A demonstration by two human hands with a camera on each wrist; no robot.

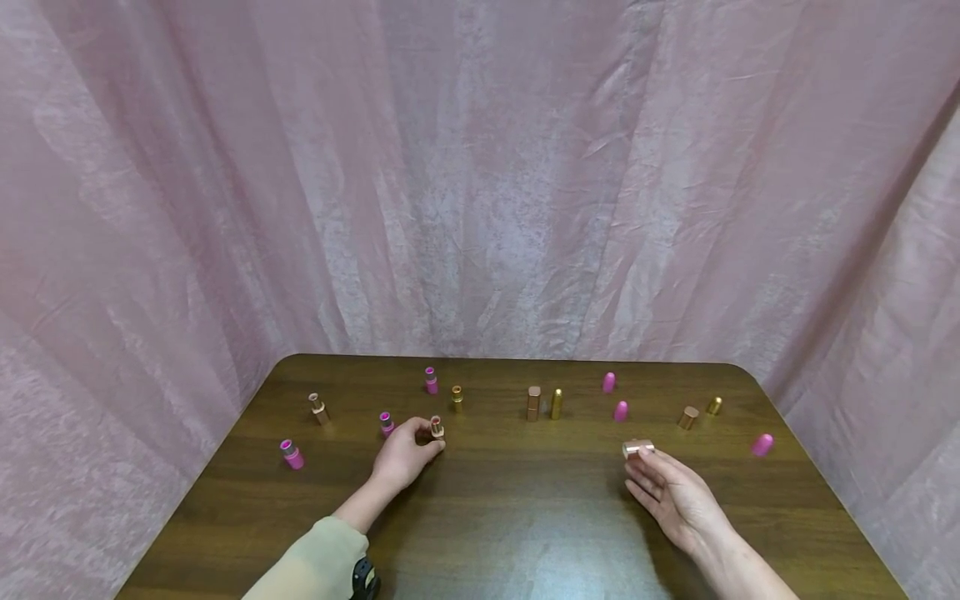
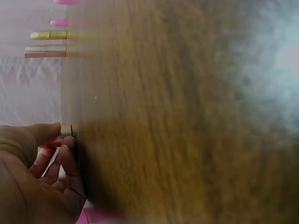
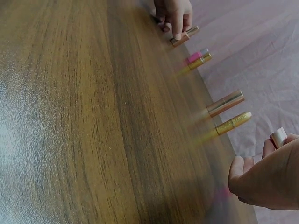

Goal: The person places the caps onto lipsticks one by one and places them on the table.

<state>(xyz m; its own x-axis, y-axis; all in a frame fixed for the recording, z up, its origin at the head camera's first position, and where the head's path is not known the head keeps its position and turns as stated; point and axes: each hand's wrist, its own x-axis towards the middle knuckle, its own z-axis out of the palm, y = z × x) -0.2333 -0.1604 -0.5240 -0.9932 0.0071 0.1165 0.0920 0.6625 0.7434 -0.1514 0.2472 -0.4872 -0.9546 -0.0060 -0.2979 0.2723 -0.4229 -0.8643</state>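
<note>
My left hand (image 1: 406,454) pinches an uncapped rose-gold lipstick (image 1: 437,428) low on its tube, which is upright at the table surface. In the right wrist view the same lipstick (image 3: 185,36) shows under the left fingertips. My right hand (image 1: 678,502) holds a rose-gold lipstick cap (image 1: 637,449) between thumb and fingers, lying sideways above the table. The right wrist view shows part of that cap (image 3: 279,137) past the hand. Just behind the left hand stands an uncapped pink lipstick (image 1: 386,424), partly hidden.
Between the hands, farther back, stand a closed rose-gold lipstick (image 1: 533,403) and a closed gold lipstick (image 1: 557,404). Other uncapped tubes stand left, including a gold one (image 1: 457,399). Loose caps stand right, including a pink cap (image 1: 762,445) and a rose-gold cap (image 1: 688,417). A pink curtain (image 1: 480,183) hangs behind.
</note>
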